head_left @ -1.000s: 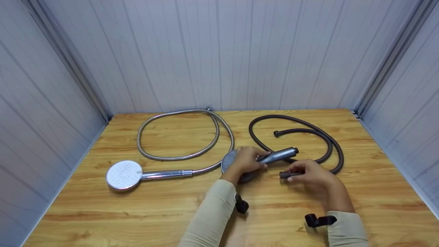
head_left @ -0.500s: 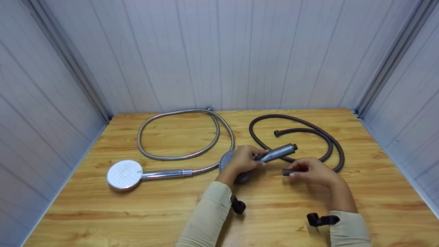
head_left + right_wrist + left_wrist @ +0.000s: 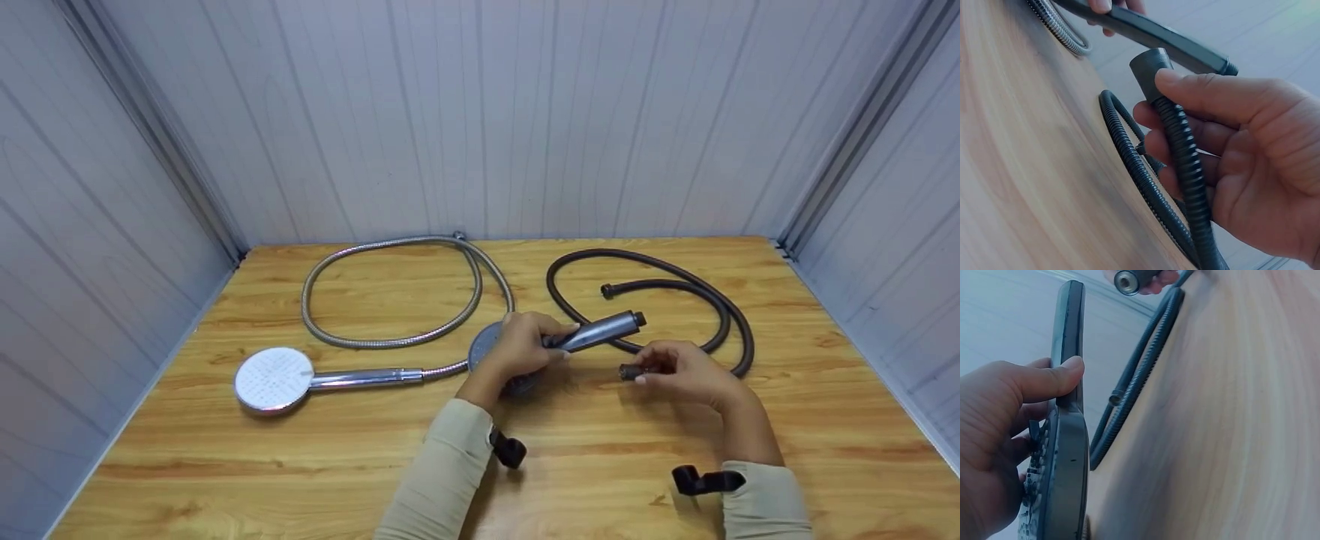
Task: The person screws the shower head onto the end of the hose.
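Observation:
My left hand (image 3: 525, 346) grips a dark grey shower head (image 3: 604, 330) where the handle meets the round head, holding it above the table. The handle points up and right, its threaded end bare. In the left wrist view the thumb lies across the neck of the shower head (image 3: 1069, 461) and the fingers curl behind. My right hand (image 3: 688, 376) pinches the end of a black shower hose (image 3: 739, 330) close to its conical nut (image 3: 1150, 66). The nut's open mouth faces the shower head's handle (image 3: 1168, 44), apart from its threaded tip. Part of the round head is hidden by my left hand.
A chrome shower head (image 3: 274, 379) lies face up on the left, joined to a silver hose (image 3: 390, 343) that loops behind it. The black hose's other end nut (image 3: 607, 291) rests on the wooden table (image 3: 300, 472). Panel walls (image 3: 480, 120) enclose the back and sides.
My left hand has moved slightly left with the dark shower head. My right hand has lifted the hose end a little and turned its mouth more toward the camera.

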`<state>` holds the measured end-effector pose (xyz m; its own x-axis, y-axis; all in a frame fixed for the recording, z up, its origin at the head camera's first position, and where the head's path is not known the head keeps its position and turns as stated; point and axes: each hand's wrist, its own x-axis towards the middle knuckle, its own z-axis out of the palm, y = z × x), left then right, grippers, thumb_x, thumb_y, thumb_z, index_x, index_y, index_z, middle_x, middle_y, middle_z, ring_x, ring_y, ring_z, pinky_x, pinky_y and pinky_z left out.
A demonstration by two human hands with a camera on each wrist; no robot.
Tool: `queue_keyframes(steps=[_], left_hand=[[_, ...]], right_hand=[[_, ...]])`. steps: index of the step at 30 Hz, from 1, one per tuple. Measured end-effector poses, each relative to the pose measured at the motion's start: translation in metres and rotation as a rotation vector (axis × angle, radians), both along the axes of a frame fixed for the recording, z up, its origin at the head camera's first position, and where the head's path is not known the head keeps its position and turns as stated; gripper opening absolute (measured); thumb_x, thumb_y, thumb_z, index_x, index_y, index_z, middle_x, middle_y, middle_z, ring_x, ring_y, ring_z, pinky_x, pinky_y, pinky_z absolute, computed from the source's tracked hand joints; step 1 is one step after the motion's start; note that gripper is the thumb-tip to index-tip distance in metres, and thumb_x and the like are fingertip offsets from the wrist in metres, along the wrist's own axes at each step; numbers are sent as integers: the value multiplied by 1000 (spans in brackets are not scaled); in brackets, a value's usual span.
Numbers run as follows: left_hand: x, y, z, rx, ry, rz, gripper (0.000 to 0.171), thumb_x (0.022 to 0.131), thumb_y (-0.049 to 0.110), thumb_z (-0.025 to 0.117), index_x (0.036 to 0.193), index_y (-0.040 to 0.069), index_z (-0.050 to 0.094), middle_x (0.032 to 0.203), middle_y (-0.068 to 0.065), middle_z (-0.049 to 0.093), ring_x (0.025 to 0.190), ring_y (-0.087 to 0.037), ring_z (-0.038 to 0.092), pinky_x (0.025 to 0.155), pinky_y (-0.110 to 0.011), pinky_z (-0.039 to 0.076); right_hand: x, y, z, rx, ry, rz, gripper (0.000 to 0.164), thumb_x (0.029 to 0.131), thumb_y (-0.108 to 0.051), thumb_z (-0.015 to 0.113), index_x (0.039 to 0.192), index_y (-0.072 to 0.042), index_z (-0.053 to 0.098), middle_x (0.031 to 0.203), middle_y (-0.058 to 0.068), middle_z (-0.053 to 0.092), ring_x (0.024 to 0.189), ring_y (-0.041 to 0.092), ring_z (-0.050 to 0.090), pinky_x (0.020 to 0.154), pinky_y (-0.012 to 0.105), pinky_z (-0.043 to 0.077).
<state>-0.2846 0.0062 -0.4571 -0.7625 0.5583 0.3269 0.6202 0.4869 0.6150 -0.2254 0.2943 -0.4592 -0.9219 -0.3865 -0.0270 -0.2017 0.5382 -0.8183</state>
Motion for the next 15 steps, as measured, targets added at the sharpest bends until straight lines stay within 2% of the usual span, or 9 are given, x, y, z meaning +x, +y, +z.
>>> queue_keyframes(steps=[7, 15], left_hand=[[4, -11, 5, -7, 41, -24, 40, 78, 17, 83, 117, 18, 72, 98, 6, 74, 83, -5, 63, 90, -38, 26], [9, -20, 2, -24, 58, -13, 42, 77, 17, 83, 117, 18, 72, 101, 6, 73, 92, -10, 61, 96, -43, 27]], right_hand=[[1, 1, 2, -7, 28, -32, 28, 87, -22, 74, 106, -3, 67, 95, 10, 64, 85, 26, 55, 74, 31, 47], [4, 1, 6, -39, 44, -106, 34, 89, -27, 72, 110, -2, 67, 97, 10, 65, 87, 24, 58, 73, 30, 49]])
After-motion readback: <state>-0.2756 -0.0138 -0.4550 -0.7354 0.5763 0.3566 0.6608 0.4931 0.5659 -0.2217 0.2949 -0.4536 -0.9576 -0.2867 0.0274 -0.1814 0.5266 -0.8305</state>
